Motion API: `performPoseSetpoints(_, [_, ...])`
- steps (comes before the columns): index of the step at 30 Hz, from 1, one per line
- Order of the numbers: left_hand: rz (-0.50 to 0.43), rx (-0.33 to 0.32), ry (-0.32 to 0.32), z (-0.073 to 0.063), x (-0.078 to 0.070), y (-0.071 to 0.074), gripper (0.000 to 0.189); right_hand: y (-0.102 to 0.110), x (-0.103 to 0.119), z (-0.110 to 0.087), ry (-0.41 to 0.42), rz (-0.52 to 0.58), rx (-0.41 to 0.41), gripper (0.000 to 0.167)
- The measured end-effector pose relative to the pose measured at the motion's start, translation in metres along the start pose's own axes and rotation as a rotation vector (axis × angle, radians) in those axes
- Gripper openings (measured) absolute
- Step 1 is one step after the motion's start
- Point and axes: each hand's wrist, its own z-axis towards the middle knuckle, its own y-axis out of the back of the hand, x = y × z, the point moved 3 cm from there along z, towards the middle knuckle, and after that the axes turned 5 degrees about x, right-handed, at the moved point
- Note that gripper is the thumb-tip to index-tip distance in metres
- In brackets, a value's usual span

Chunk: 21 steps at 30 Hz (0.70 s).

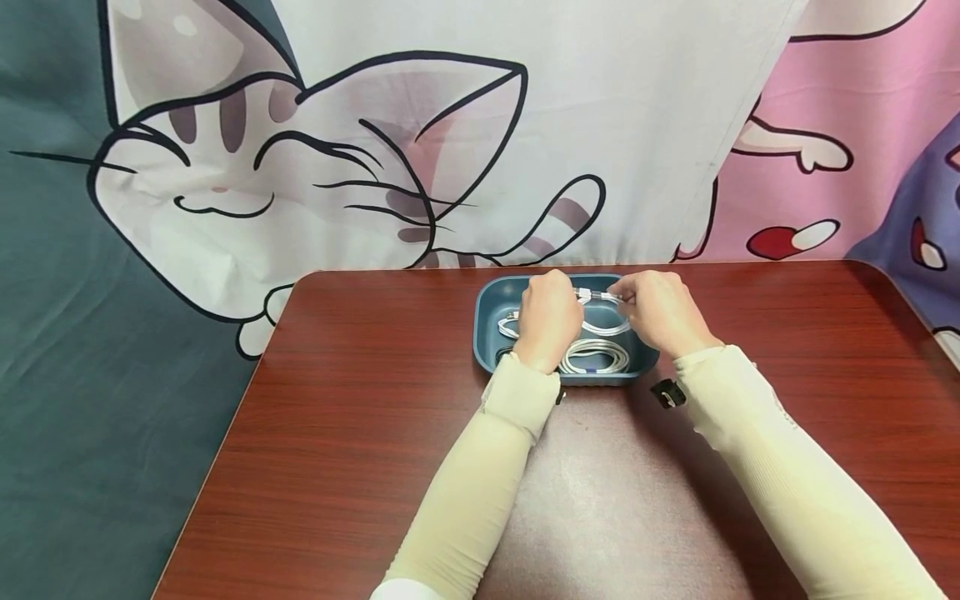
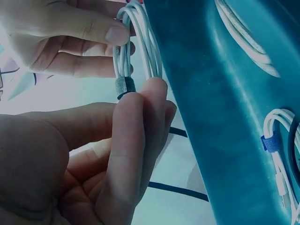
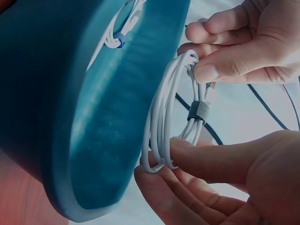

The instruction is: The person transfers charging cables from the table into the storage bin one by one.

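Observation:
Above the blue tray (image 1: 477, 329), both hands hold a coiled white cable (image 3: 162, 112), bundled by a grey strap (image 3: 198, 111). My left hand (image 1: 550, 319) pinches one end of the coil between thumb and fingers, close to the strap in the left wrist view. With thumb and fingers, my right hand (image 1: 663, 310) grips the opposite end. The loops hang between the two hands, beside the tray wall (image 2: 187, 112) as the wrist cameras see it.
In the tray lie another white cable coil (image 1: 596, 357) and a white cable with a blue strap (image 2: 270, 143). Part of a dark cable (image 2: 293, 150) shows there too. The tray stands near the far edge of the brown table (image 1: 360, 400), before a printed curtain (image 1: 637, 108).

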Motion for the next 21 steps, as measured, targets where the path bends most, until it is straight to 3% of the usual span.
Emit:
performPoseSetpoints(11, [-0.036,0.024,0.088,0.007,0.002,-0.007,0.023,-0.004,-0.008,0.015,0.005,-0.01,0.052,0.022])
performPoseSetpoints(21, [0.001,0.06,0.088,0.013,0.003,-0.015,0.013,-0.01,-0.013,0.026,0.008,-0.011,0.073,0.021])
